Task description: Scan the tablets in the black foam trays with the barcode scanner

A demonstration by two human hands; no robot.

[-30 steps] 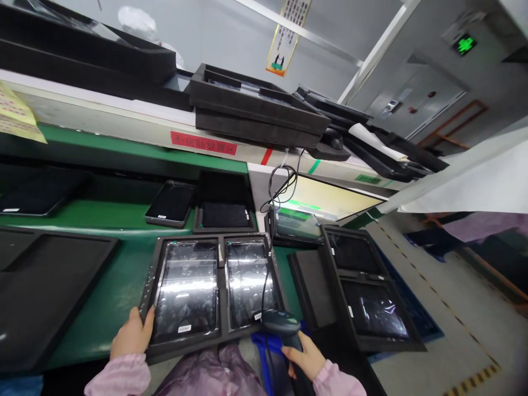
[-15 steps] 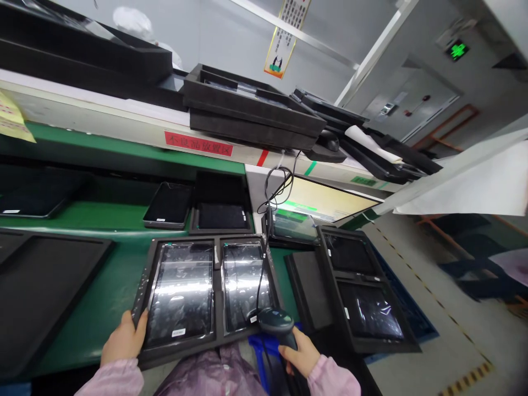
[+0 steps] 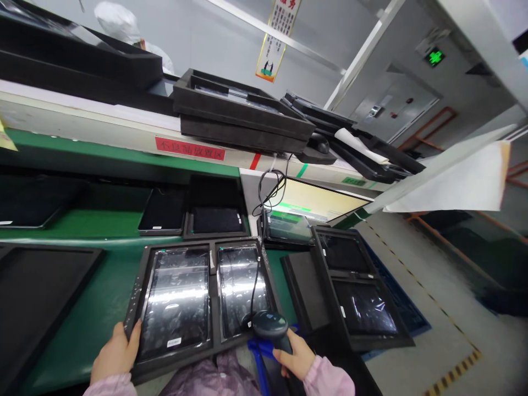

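A black foam tray (image 3: 214,308) lies on the green belt in front of me, holding two glossy tablets (image 3: 176,300) side by side, each with a small white label. My left hand (image 3: 114,356) grips the tray's near left corner, thumb on its rim. My right hand (image 3: 296,357) is wrapped round the handle of a dark barcode scanner (image 3: 270,328), whose head sits over the near right edge of the tray. The scanner's cable (image 3: 259,258) runs up across the right tablet.
Another foam tray (image 3: 358,291) with two dark screens sits at the right, a flat black pad (image 3: 307,291) beside it. A lit monitor (image 3: 317,201) stands behind. Stacked black trays (image 3: 243,113) fill the shelf above. Empty trays (image 3: 37,291) lie left. A capped person (image 3: 119,22) works beyond the shelf.
The view has swung slightly, so everything sits lower and further left. My left hand has slid a little left along the tray corner. The scanner stays in my right hand.
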